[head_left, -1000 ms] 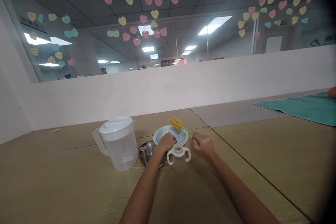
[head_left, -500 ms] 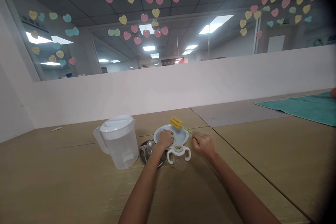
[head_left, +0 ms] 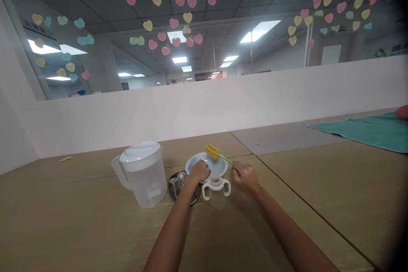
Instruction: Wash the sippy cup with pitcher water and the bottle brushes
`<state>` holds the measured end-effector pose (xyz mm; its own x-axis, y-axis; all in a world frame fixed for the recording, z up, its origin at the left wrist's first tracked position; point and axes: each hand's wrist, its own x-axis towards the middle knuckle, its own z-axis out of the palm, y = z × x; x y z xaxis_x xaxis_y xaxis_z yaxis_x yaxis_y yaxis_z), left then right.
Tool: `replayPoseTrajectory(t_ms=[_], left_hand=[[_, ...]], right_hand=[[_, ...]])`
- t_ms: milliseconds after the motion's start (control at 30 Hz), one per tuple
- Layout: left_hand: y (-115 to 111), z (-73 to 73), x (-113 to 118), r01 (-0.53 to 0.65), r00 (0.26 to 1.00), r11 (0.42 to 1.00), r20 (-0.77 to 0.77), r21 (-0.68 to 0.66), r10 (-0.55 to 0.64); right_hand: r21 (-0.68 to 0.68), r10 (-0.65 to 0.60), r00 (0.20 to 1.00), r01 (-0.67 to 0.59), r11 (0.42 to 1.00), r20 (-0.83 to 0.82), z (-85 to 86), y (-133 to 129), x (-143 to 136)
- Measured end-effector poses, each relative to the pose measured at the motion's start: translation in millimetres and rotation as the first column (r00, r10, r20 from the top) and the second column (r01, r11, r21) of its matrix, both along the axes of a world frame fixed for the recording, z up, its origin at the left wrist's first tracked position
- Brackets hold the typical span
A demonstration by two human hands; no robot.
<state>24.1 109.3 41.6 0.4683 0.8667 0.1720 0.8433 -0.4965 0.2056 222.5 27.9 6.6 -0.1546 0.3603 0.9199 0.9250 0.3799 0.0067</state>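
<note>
My right hand (head_left: 246,176) is closed round the thin green handle of a bottle brush. The brush's yellow sponge head (head_left: 212,151) is held over the far part of a white bowl (head_left: 224,170). Over the bowl's near left side is my left hand (head_left: 199,171), its fingers curled down inside; what they hold is hidden. A clear baby bottle (head_left: 217,199) with white side handles stands upright and open just in front of the bowl. Left of it, a round metal tray (head_left: 174,195) holds a clear dome-shaped cap (head_left: 181,179) and a straw piece, partly behind my left forearm.
A translucent lidded pitcher (head_left: 148,185) stands left of the tray. A teal cloth (head_left: 366,129) lies at the far right, with part of another person's hand (head_left: 402,112) at its edge. A low white wall (head_left: 191,110) with a window above borders the table's back.
The view has shifted slightly. The brush head sits a little lower over the bowl, and both hands keep nearly the same places. More of the other person's hand shows at the right.
</note>
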Motion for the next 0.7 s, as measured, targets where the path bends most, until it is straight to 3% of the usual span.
replayPoseTrajectory(t_ms=[433,700], left_hand=[[-2,0.2,1,-0.030,0.996,0.999,0.089,-0.024,0.032],[1,10.6,-5,-0.100,0.930,0.992,0.362,0.075,0.066]], right_hand=[[-0.023,-0.007,1.000,0.007,1.000,-0.007,-1.6,0,0],[-0.043,-0.022,1.000,0.021,0.999,-0.020,-0.1,0,-1]])
